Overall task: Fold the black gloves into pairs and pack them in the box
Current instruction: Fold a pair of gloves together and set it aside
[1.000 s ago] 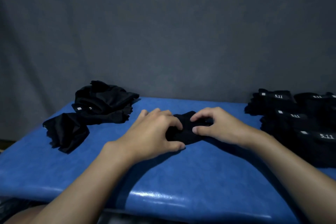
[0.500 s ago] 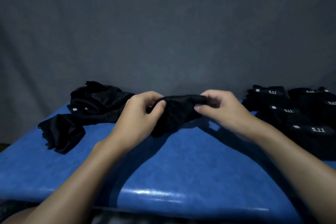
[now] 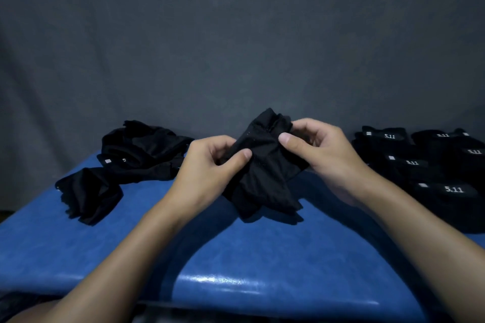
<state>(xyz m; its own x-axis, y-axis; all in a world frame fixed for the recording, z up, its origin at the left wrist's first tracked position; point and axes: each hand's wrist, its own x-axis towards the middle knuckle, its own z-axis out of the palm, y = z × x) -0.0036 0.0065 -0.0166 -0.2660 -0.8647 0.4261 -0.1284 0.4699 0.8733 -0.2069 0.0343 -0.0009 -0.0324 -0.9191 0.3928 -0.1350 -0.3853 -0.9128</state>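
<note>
Pinching with left hand (image 3: 207, 168) and right hand (image 3: 321, 149), thumbs in front, fingers curled behind: crumpled black fabric glove bundle (image 3: 262, 176), held up over glossy blue padded table (image 3: 262, 257). Leftward, loose heap of black gloves (image 3: 136, 155); rightward, folded black glove pairs (image 3: 433, 168) marked 5.11.

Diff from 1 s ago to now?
The left hand and right hand lifted the gloves from flat on the table, gripping throughout; the bundle now hangs between them. The loose pile and folded pairs stayed put.

Loose gloves (image 3: 126, 165) left, folded pairs (image 3: 430, 165) right; table (image 3: 262, 257) middle free.
</note>
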